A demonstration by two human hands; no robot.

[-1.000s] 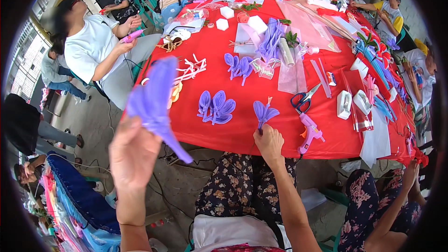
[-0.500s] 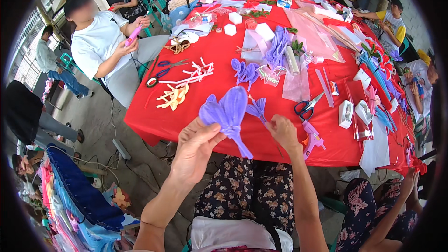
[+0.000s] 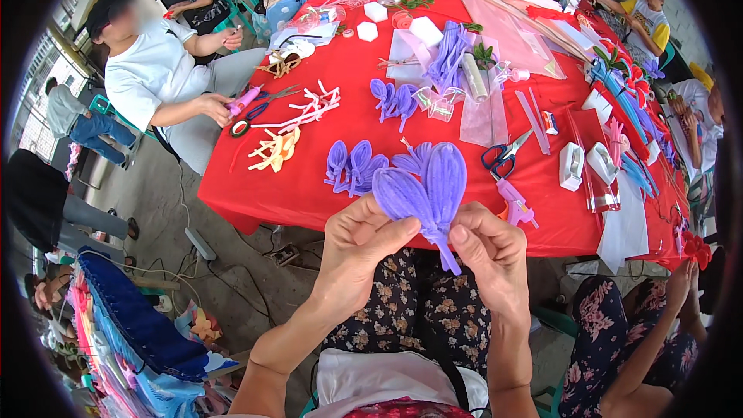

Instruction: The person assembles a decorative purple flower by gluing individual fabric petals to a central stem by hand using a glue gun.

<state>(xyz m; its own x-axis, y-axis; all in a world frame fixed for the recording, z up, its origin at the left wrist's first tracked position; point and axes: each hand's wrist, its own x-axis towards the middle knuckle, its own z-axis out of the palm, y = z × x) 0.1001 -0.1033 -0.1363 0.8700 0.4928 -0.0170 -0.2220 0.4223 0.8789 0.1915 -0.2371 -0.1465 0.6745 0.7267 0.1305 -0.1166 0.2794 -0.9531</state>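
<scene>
A purple flower of fuzzy pipe-cleaner petals [image 3: 424, 190] is held up over the table's near edge, its short stem end pointing down. My left hand [image 3: 357, 244] is closed in a pinch on the base of its petals from the left. From the right, my right hand [image 3: 492, 251] pinches the bound base by the stem, thumb in front. Behind the flower, a smaller purple pipe-cleaner bundle [image 3: 412, 158] is partly hidden. Loose purple petal loops [image 3: 354, 166] lie just left of it, and more purple loops [image 3: 396, 101] lie farther back.
On the red-covered table [image 3: 263, 178] lie scissors [image 3: 501, 156], a pink glue gun [image 3: 517, 205], tape dispensers [image 3: 571, 166] and cream pipe-cleaner pieces [image 3: 275, 149]. A purple pipe-cleaner bunch [image 3: 449, 58] lies farther off. A person at left [image 3: 159, 70] holds another glue gun [image 3: 244, 101].
My right hand has come from the table to the flower's base. My left hand has moved right with the flower, uncovering petal loops behind. The person at left has lowered a pink glue gun.
</scene>
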